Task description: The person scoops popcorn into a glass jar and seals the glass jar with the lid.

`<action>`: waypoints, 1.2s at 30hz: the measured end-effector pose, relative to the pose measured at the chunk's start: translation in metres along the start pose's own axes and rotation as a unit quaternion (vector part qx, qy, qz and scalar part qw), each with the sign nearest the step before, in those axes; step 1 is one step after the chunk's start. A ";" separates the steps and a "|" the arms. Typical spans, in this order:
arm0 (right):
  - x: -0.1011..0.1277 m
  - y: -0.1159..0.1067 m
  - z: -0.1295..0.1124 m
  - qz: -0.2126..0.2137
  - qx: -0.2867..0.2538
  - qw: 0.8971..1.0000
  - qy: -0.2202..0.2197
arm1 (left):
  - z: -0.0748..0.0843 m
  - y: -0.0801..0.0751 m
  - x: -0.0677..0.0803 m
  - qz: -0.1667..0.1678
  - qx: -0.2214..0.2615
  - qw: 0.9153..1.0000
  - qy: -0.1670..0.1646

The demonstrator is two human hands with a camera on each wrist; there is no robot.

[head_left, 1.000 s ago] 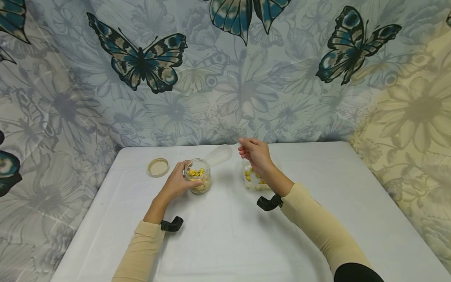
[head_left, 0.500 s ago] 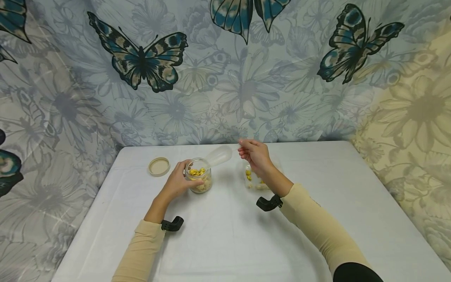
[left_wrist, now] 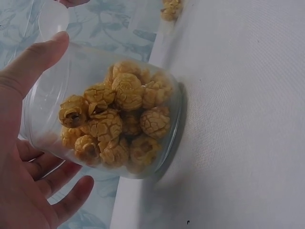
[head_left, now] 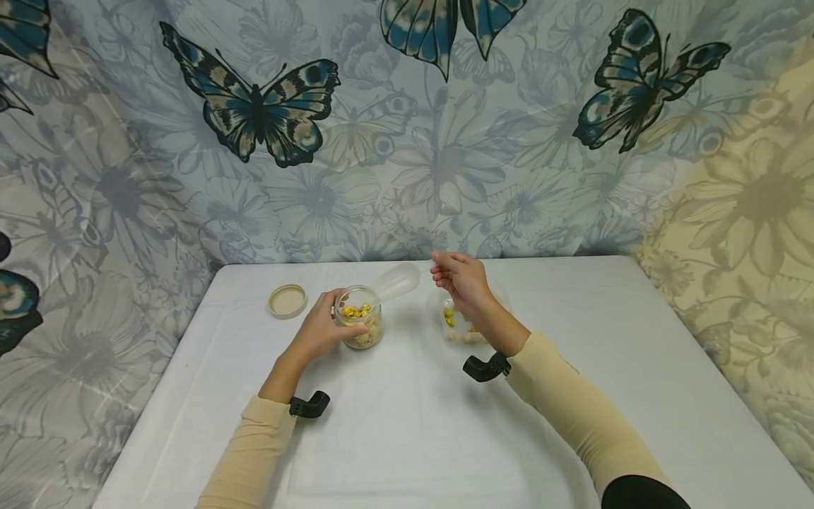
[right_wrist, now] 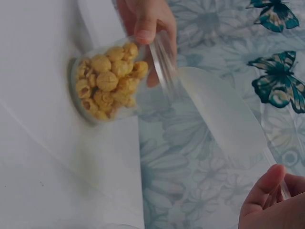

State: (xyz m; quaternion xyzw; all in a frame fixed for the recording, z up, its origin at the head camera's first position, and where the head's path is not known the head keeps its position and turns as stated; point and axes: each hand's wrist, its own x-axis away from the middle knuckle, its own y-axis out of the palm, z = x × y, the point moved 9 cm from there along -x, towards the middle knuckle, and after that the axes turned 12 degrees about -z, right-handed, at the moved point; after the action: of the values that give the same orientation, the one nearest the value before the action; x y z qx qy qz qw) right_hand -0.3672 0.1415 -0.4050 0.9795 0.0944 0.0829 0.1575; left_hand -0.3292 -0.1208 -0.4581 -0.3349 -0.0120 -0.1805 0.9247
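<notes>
Holding the jar [head_left: 360, 324] steady on the table [head_left: 407, 424], I am wrapping my left hand [head_left: 318, 332] round its side, thumb on one wall and fingers curled round the other. The jar is standing left of the tub [head_left: 459, 326], its lid [head_left: 287, 301] lying off to the left. My right hand [head_left: 463, 281] is pinching the thin handle of the scoop [head_left: 396, 283], whose clear bowl is tipping over the jar's mouth. I am judging the jar as clear plastic: light, smooth, a little slippery, likely to skid if nudged, so mid-wall seems the place to grip. The popcorn [left_wrist: 119, 114] inside is adding little weight and would crush easily. The scoop is feeling flimsy, so a light pinch should do.
</notes>
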 end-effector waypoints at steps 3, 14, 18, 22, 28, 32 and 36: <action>0.001 0.000 0.000 0.001 -0.003 1.000 0.001 | 0.001 0.000 0.001 0.000 -0.009 1.000 -0.004; 0.002 0.001 -0.004 -0.001 -0.017 1.000 -0.004 | 0.005 -0.002 0.003 0.004 -0.022 1.000 -0.006; 0.003 0.002 -0.006 -0.004 -0.020 1.000 -0.007 | 0.007 -0.003 0.004 0.011 -0.035 0.999 -0.002; 0.003 0.001 -0.007 -0.001 -0.017 1.000 -0.004 | 0.008 -0.003 0.003 0.004 -0.036 0.999 -0.002; 0.002 -0.001 -0.007 0.008 -0.019 1.000 -0.002 | 0.010 -0.002 0.004 -0.014 -0.017 1.000 -0.005; 0.003 -0.001 -0.008 0.010 -0.021 1.000 -0.003 | 0.012 -0.003 0.004 -0.018 -0.020 1.000 -0.005; 0.004 -0.001 -0.011 0.010 -0.025 1.000 -0.003 | 0.014 -0.004 0.004 -0.018 -0.024 1.000 -0.002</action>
State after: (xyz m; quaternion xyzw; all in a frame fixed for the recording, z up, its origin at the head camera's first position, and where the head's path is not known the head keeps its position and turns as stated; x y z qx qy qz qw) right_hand -0.3653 0.1469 -0.3950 0.9764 0.0822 0.0841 0.1809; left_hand -0.3250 -0.1158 -0.4442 -0.3569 -0.0154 -0.1964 0.9131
